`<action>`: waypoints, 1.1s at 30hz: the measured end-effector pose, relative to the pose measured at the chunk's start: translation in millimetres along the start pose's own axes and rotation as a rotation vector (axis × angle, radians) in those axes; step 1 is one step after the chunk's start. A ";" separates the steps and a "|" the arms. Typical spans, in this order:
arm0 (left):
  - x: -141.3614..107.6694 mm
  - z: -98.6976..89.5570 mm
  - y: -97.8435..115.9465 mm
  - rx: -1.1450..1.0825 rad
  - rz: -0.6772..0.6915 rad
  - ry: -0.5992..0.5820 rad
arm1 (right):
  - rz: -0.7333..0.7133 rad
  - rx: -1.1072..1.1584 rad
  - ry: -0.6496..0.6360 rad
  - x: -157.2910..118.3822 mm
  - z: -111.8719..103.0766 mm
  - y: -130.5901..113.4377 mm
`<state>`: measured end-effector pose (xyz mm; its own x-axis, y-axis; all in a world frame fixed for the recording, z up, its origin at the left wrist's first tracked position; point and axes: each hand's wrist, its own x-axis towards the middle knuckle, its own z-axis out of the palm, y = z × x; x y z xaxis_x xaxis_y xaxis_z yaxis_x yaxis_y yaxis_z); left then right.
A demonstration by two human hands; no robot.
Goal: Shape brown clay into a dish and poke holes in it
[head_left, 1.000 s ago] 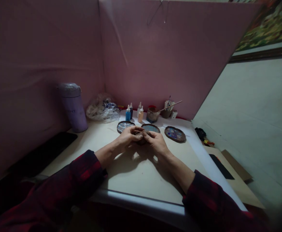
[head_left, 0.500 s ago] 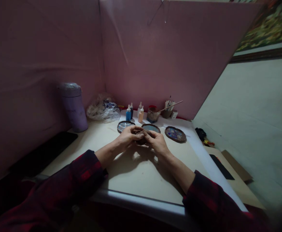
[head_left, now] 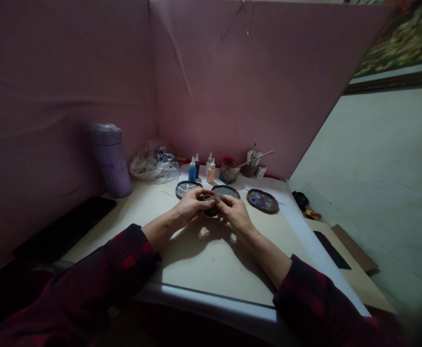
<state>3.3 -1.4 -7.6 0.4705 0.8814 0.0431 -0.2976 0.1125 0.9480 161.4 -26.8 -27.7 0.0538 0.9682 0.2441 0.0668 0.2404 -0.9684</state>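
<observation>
Between my two hands, a little above the table, is a lump of brown clay (head_left: 210, 210), partly covered by my fingers. My left hand (head_left: 193, 202) grips its left side, thumb in front. On the right side my right hand (head_left: 234, 211) pinches it with thumb and fingers. Just behind the hands lie two brown-rimmed oval pieces, one with pale lines on blue (head_left: 187, 188) and one with a plain blue-grey middle (head_left: 227, 191). To the right rests a third oval piece (head_left: 263, 200) with blue and purple patches.
Small paint bottles (head_left: 211, 172) stand at the back, beside a cup of murky liquid (head_left: 229, 172) with a brush across it and a holder of pens (head_left: 253, 165). At left are a purple tumbler (head_left: 112, 166), a crumpled plastic bag (head_left: 155, 164) and a dark flat object (head_left: 73, 224).
The fingers have shifted very slightly on the brown clay. Both arms and everything on the table stay in place.
</observation>
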 end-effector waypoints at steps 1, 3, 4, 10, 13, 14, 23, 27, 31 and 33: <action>-0.2 0.1 0.1 0.000 -0.004 -0.004 | 0.002 0.000 -0.005 -0.5 0.0 -0.8; -0.8 0.6 0.6 0.002 -0.013 -0.006 | 0.009 -0.001 -0.014 -1.5 0.2 -2.6; -1.2 1.0 1.0 0.004 -0.017 -0.001 | 0.014 0.000 -0.016 -2.0 0.4 -3.4; -1.6 1.6 1.7 0.011 -0.021 0.020 | 0.009 0.062 -0.019 -2.3 1.9 -4.7; -0.4 0.2 0.4 0.014 -0.014 0.009 | 0.004 0.059 -0.014 -0.8 1.8 -2.9; 0.1 -0.5 -0.1 0.021 -0.012 0.008 | -0.006 0.053 -0.009 -0.3 1.7 -2.1; 5.3 -6.1 -4.8 0.087 0.028 -0.017 | -0.031 0.000 0.005 0.0 1.0 0.0; 4.9 -4.4 -5.2 0.084 0.044 -0.025 | -0.038 -0.044 0.023 0.3 0.2 1.6; 2.7 -1.8 -4.2 0.068 0.058 -0.014 | -0.047 -0.073 0.021 1.8 -1.1 4.4; 2.1 -1.1 -3.8 0.065 0.058 -0.002 | -0.050 -0.091 0.013 2.7 -1.7 5.5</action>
<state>4.5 0.6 -11.5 0.4559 0.8844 0.0995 -0.2699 0.0309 0.9624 163.7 -22.9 -32.3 0.0609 0.9541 0.2933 0.1602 0.2807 -0.9463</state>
